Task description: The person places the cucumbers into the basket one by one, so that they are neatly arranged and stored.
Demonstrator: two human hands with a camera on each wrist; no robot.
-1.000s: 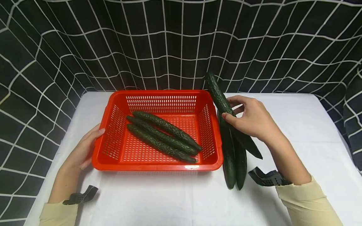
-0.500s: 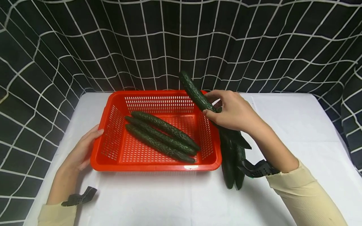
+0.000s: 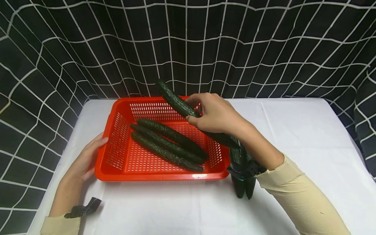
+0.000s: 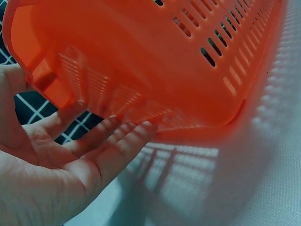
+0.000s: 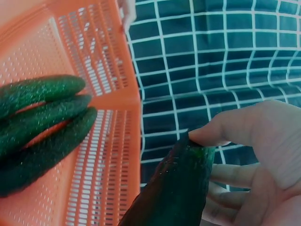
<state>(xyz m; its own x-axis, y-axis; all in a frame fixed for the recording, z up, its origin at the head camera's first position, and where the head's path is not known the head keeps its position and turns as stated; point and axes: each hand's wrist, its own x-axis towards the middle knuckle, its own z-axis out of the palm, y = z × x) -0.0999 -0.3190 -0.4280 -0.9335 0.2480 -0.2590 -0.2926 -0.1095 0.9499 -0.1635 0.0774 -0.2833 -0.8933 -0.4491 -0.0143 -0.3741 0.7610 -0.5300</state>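
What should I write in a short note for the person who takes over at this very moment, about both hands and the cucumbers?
Right hand: fingers grip one cucumber, held in the air over the far right part of the red basket, tilted, not yet set down.
Left hand: open, fingers resting against the basket's left outer wall.
Done: three cucumbers in the basket lie side by side on its floor.
Left: the held cucumber is to be laid in; two cucumbers on the white table wait right of the basket, partly hidden by the right forearm.
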